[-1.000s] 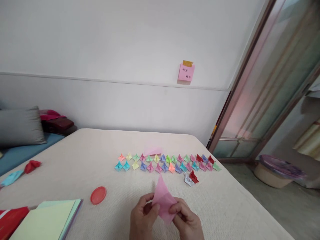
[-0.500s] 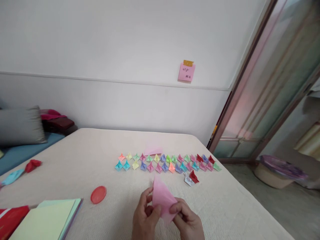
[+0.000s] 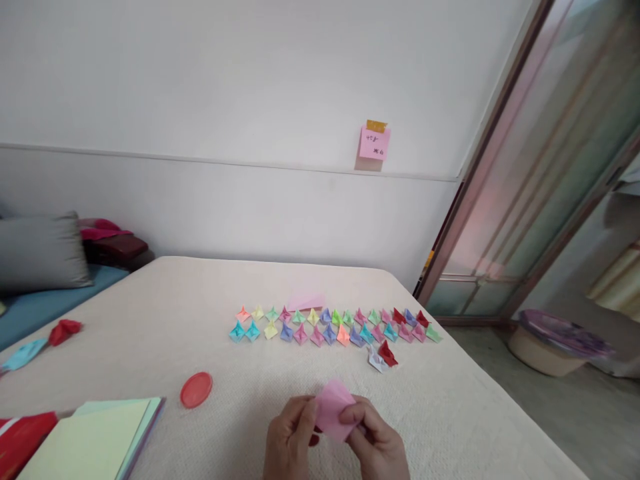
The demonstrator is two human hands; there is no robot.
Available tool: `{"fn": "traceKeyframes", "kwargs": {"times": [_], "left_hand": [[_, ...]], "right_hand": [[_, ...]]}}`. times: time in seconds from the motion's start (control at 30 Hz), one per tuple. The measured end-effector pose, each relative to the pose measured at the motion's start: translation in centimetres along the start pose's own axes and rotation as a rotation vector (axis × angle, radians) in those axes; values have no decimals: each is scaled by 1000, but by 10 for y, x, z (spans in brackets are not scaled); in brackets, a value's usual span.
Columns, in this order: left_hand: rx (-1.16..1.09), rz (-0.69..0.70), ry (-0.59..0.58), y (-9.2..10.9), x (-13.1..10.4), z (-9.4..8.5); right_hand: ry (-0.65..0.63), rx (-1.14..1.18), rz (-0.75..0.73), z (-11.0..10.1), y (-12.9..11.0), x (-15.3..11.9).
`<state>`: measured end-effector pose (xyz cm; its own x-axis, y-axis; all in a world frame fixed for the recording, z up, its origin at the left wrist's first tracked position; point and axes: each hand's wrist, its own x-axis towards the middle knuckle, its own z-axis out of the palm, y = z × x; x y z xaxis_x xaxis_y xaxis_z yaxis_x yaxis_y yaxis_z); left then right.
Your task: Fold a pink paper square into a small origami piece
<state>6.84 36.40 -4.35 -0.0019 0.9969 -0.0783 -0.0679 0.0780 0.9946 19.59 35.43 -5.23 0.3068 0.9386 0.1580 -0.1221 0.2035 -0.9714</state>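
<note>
A folded sheet of pink paper (image 3: 335, 408) is held up between both hands near the front of the table. My left hand (image 3: 291, 433) pinches its left edge between thumb and fingers. On the opposite side my right hand (image 3: 374, 437) grips the right edge, thumb on the near face. Below the paper, partly hidden by my left hand, a small dark red thing (image 3: 314, 440) shows; I cannot make out what it is. Beyond the hands, small folded paper figures in many colours, such as an orange one (image 3: 343, 335), stand in two rows.
A white and a dark red figure (image 3: 388, 353) sit in front of the rows, with a pink sheet (image 3: 307, 303) behind. To the left lie a red round lid (image 3: 197, 390), a paper stack (image 3: 87, 443), a red packet (image 3: 25, 437), and red and blue pieces (image 3: 24, 353).
The pink paper's tall pointed top has come down, and it now looks smaller and squarer. My left fingers have shifted up along its left edge; my right hand has barely moved.
</note>
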Motion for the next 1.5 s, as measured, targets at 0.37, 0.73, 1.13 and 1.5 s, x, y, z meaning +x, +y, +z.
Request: {"fn": "traceKeyframes", "kwargs": {"times": [0.37,0.73,1.13,1.5], "left_hand": [[-268,-163,-47,3,2,0],[-252,-148,30,7,4,-10],[-362,6,-49,3,5,-4],[-237,-8,-53,6,3,-5]], "right_hand": [[145,-28,26,-4,8,2],[-31,285,356,-8,0,3],[-32,206,302,-7,-4,4],[-97,258,299,-2,-17,-1]]}}
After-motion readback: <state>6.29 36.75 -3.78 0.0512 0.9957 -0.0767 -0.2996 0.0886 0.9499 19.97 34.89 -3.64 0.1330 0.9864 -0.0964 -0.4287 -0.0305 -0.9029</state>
